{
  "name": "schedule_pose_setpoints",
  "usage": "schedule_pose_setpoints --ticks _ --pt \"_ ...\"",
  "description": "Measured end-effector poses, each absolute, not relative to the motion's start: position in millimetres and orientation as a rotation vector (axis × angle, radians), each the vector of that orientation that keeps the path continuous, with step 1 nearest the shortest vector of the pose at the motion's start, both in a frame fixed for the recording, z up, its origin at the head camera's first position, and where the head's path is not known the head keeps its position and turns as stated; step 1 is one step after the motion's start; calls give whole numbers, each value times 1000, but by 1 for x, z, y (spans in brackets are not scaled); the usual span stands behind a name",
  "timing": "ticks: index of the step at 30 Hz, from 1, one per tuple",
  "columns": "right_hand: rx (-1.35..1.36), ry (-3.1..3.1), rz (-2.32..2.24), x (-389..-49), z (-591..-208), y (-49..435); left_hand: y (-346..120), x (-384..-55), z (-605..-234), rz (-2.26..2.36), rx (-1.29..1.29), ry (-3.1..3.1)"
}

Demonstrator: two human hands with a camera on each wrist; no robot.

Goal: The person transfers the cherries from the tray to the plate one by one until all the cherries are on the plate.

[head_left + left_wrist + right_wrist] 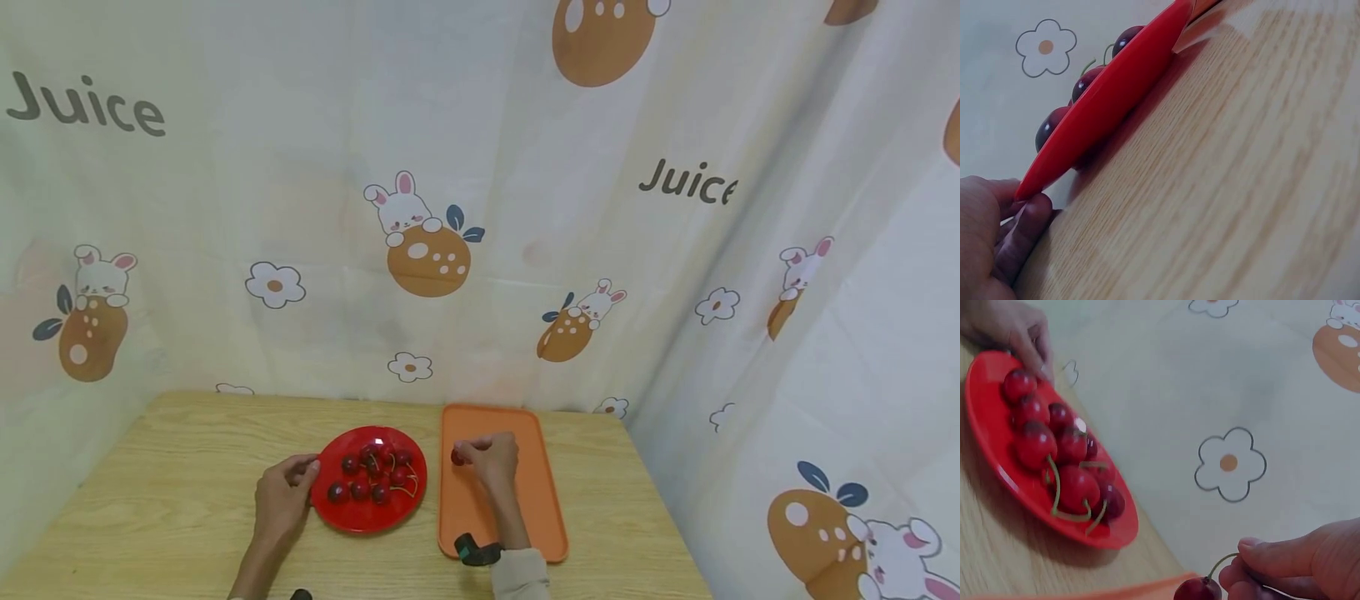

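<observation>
At the left rim of a red plate, my left hand pinches the edge between thumb and fingers. Several dark red cherries, some with green stems, lie on that plate. Over the orange tray, my right hand holds a single cherry by its stem, between thumb and fingertips. The held cherry hangs near the tray's left side. Whether it touches the tray surface cannot be told.
Plate and tray stand side by side on a light wooden table, a narrow gap between them. A printed curtain hangs behind the table and along its right side. A black strap sits on my right wrist.
</observation>
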State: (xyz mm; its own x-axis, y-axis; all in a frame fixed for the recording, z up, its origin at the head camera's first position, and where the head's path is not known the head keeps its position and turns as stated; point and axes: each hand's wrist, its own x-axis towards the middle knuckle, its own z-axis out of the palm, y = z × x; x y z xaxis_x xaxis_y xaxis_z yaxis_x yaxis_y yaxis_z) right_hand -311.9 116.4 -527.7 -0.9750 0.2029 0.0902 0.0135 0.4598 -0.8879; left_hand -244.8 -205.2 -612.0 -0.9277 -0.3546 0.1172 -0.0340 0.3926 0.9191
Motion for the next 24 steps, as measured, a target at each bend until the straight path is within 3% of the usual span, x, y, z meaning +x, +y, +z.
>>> schedule_pose_setpoints --ticks 8,24 --pt "-252 -2266 2034 -312 -528 106 -205 -246 -611 -1553 335 -2357" --pt "-224 -2144 2448 -313 -531 97 -204 -245 -612 -1572 338 -2322"
